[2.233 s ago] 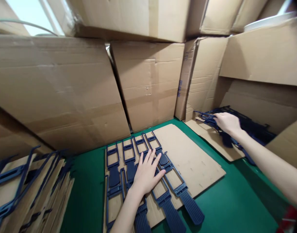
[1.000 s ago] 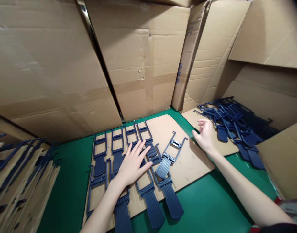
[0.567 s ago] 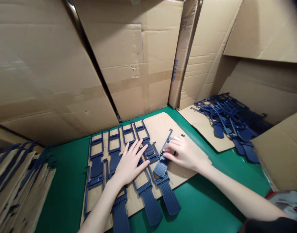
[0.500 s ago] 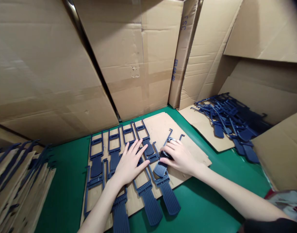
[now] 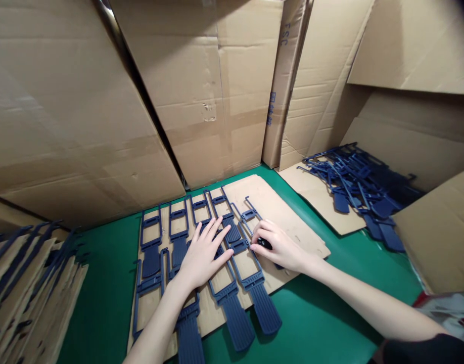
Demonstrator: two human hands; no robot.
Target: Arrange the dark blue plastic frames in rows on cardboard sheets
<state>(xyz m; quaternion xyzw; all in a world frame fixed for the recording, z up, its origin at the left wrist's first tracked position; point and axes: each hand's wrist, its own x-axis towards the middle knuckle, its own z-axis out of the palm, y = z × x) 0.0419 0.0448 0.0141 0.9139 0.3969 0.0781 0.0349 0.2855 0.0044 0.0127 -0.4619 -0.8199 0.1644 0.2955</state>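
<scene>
My left hand (image 5: 206,254) lies flat with fingers spread over several dark blue plastic frames with ribbed paddle ends, hiding parts of them. My right hand (image 5: 279,246) has its fingers closed on another blue plastic frame (image 5: 249,215), whose hooked tips point up and left. A small shiny black piece (image 5: 264,243) shows under those fingers; what it is I cannot make out. The frames sit in two rows on a cardboard sheet (image 5: 296,230). One ribbed paddle (image 5: 265,309) overhangs the sheet's near edge.
A tangled pile of blue frames (image 5: 359,177) rests on cardboard at the right. Stacked cardboard layers (image 5: 38,298) with blue frames between them stand at the left. Tall cardboard boxes (image 5: 201,91) wall off the back of the green table (image 5: 106,253).
My right hand has turned the held frame and brought it down beside the rows, its hooked end swinging left. My left hand stays in place.
</scene>
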